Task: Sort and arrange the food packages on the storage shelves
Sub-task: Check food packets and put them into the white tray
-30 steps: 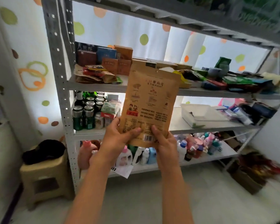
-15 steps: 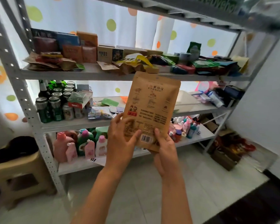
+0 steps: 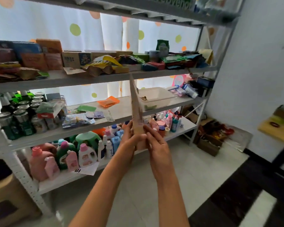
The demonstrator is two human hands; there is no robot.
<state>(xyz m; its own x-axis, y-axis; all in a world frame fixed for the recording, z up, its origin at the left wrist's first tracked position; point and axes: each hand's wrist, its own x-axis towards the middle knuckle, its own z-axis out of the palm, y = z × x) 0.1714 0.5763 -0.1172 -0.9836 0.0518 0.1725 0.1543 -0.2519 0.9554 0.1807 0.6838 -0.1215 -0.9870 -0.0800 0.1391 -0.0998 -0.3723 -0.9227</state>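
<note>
A brown kraft-paper food pouch (image 3: 135, 104) stands upright in front of me, turned edge-on so only its thin side shows. My left hand (image 3: 129, 140) grips its bottom from the left, thumb across the lower end. My right hand (image 3: 156, 145) holds the same bottom end from the right, fingers pressed along it. Behind the pouch is the grey metal shelf unit (image 3: 59, 79). Its upper shelf carries brown boxes (image 3: 72, 58) and a heap of loose food packages (image 3: 105, 64).
The middle shelf bears cans and bottles (image 3: 21, 115) at left, flat sachets (image 3: 108, 101), and a white plastic tub (image 3: 156, 95). Detergent bottles (image 3: 67, 154) fill the bottom shelf. A stool (image 3: 8, 199) stands at left, a box of goods (image 3: 213, 136) on the floor at right.
The pouch has turned from facing me flat to edge-on, with both hands still at its bottom. The view has swung right along the shelves.
</note>
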